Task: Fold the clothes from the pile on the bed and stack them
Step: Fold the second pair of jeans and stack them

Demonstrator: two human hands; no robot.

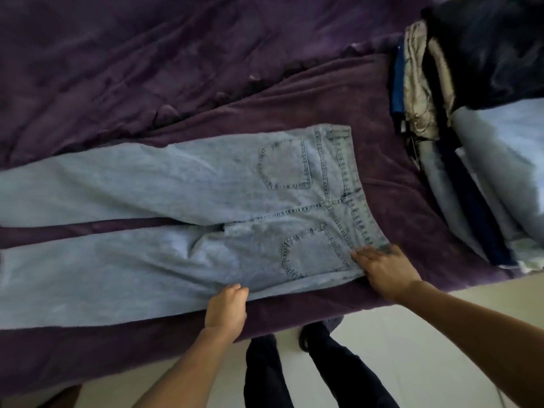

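Jeans (188, 207) flat, waistband pointing right

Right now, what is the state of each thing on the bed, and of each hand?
jeans: unfolded, spread flat, back pockets up, legs apart.
left hand: fingers curled on the near edge of the jeans.
right hand: fingers straight, resting on the near waist corner.
stack of clothes: folded, piled up beyond the waist, apart from the jeans.
blanket: wrinkled, lying under the jeans.
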